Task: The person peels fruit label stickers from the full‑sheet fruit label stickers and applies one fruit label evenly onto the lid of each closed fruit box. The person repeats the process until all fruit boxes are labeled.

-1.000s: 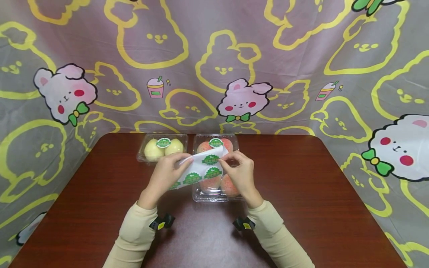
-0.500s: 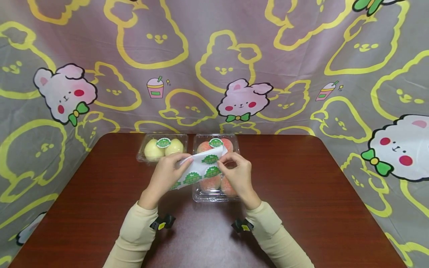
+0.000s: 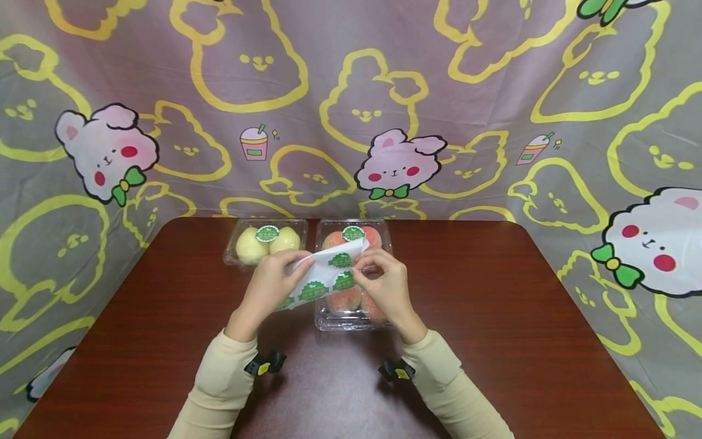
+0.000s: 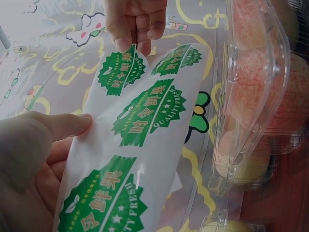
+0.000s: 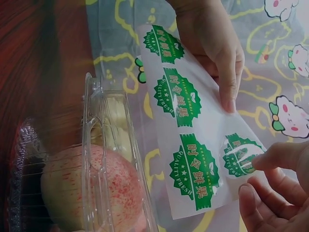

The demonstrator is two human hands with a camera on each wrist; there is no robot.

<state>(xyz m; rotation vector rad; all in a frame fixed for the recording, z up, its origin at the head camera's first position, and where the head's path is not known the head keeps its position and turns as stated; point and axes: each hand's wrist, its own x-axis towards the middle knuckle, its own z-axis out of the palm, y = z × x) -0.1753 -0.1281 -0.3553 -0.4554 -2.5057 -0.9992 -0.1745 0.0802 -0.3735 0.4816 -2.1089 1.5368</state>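
My left hand [image 3: 270, 283] grips a white sheet of round green stickers [image 3: 320, 268] by its upper left edge, thumb on the printed face. The sheet is tilted in the air above a clear plastic box of peaches [image 3: 344, 301]. At the sheet's right end, my right hand [image 3: 388, 283] pinches the edge of one sticker [image 5: 235, 153] between thumb and forefinger. That sticker is bent and shiny in the right wrist view, partly lifted from the backing. Several other stickers lie flat on the sheet. The sheet hides part of the peach box in the head view.
Left of the peaches stands a clear plastic box with two pale yellow fruits [image 3: 252, 246], a green label [image 3: 267, 234] on its lid. Another green label [image 3: 353, 233] is on the peach packaging. Both packages are toward the back of the brown table [image 3: 493, 317], before a patterned curtain [image 3: 312, 128].
My right hand has shifted slightly left across the sheet, drawing the pinched sticker's edge with it. My left hand and both fruit packages stay in place.
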